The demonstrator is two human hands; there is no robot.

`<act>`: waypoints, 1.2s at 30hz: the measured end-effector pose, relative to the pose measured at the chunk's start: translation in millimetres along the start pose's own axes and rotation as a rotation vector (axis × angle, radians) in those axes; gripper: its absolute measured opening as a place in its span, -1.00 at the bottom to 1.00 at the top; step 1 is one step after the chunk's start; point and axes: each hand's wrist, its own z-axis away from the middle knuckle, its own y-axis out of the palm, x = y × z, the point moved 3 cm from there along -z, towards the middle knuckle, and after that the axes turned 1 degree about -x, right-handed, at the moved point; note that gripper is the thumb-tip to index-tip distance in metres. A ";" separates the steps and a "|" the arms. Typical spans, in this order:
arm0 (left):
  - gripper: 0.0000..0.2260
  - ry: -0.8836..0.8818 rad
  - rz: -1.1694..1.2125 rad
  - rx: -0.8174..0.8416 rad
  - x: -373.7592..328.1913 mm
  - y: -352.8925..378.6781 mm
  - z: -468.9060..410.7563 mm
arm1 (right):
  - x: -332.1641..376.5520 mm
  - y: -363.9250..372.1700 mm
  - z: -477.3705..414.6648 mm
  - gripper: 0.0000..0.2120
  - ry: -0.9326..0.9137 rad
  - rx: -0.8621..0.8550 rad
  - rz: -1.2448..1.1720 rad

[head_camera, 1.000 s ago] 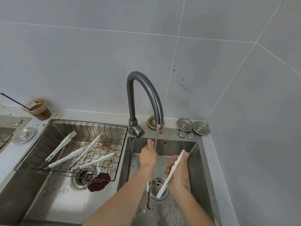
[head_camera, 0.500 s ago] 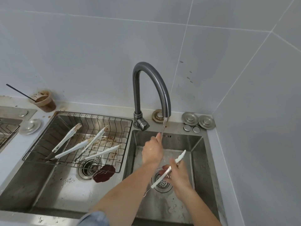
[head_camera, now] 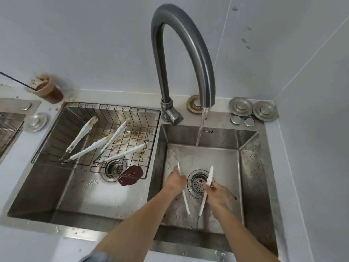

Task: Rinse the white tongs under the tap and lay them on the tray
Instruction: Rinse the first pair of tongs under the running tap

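Head view: left hand (head_camera: 175,180) and right hand (head_camera: 217,194) are each gripping one arm of the white plastic tongs (head_camera: 210,175), splayed over the round steel drain (head_camera: 197,184).

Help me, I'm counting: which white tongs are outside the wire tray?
The tongs held spread in a V by left hand and right hand over the right basin; the other four lie in the wire tray.

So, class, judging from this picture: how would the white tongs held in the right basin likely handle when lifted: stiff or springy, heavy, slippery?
Probably springy: the white tongs splay in a V, one arm gripped by the left hand, the other by the right hand. Likely light, since the arms look thin. Possibly slippery, being down in a wet basin with the tap running.
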 end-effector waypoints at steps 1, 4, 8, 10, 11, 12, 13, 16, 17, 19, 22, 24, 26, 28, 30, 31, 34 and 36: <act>-0.63 -0.013 -0.032 0.018 7.7 3.1 -4.5 | -6.8 3.9 -4.5 -0.76 0.014 -0.012 -0.004; -0.71 -0.037 -0.030 0.015 24.9 12.3 -13.3 | -21.4 17.7 -16.5 -0.82 0.055 -0.008 -0.029; -0.75 -0.053 -0.042 -0.099 39.7 24.9 -18.8 | -29.8 33.0 -28.4 -0.84 0.049 0.027 0.080; -0.75 -0.046 -0.087 -0.166 40.2 28.1 -19.6 | -29.9 36.6 -34.7 -0.82 0.035 0.028 0.137; -0.74 -0.049 -0.116 -0.192 40.5 28.8 -19.3 | -29.2 37.3 -35.3 -0.83 0.031 0.027 0.157; -0.74 -0.056 -0.130 -0.212 40.6 29.1 -18.5 | -28.1 37.2 -34.8 -0.84 0.034 0.028 0.169; -0.74 -0.062 -0.125 -0.223 41.1 28.6 -17.6 | -27.6 36.3 -33.9 -0.85 0.045 0.026 0.182; -0.75 -0.085 -0.093 -0.177 41.2 24.4 -14.6 | -25.8 27.6 -31.7 -0.86 0.068 0.035 0.257; -0.73 -0.092 -0.102 -0.136 40.6 22.9 -13.1 | -24.1 24.5 -31.6 -0.84 0.063 0.061 0.281; -0.68 -0.093 -0.191 -0.064 36.2 18.9 -9.1 | -17.4 18.3 -30.3 -0.80 0.033 0.132 0.347; -0.67 -0.059 -0.322 -0.022 22.5 9.1 7.2 | -0.2 4.1 -17.0 -0.76 -0.066 0.189 0.487; -0.70 0.004 -0.384 -0.032 8.5 0.4 20.2 | 18.1 -6.1 -5.5 -0.73 -0.186 0.166 0.575; -0.71 0.081 -0.453 -0.066 -7.7 -10.6 33.7 | 41.2 -15.1 8.9 -0.72 -0.324 0.122 0.662; -0.71 0.167 -0.519 -0.106 -24.9 -23.0 46.2 | 65.8 -21.6 22.5 -0.73 -0.477 0.078 0.729; -0.72 0.259 -0.605 -0.184 -40.8 -36.8 58.8 | 87.1 -26.5 35.9 -0.73 -0.619 0.036 0.770; -0.72 0.300 -0.643 -0.239 -47.4 -46.1 63.9 | 98.0 -27.9 41.5 -0.73 -0.679 0.018 0.778; -0.73 0.403 -0.730 -0.383 -58.2 -75.5 79.3 | 124.9 -24.7 56.8 -0.73 -0.841 -0.022 0.819; -0.73 0.436 -0.759 -0.435 -56.7 -96.2 87.3 | 141.3 -17.3 68.3 -0.73 -0.911 -0.027 0.846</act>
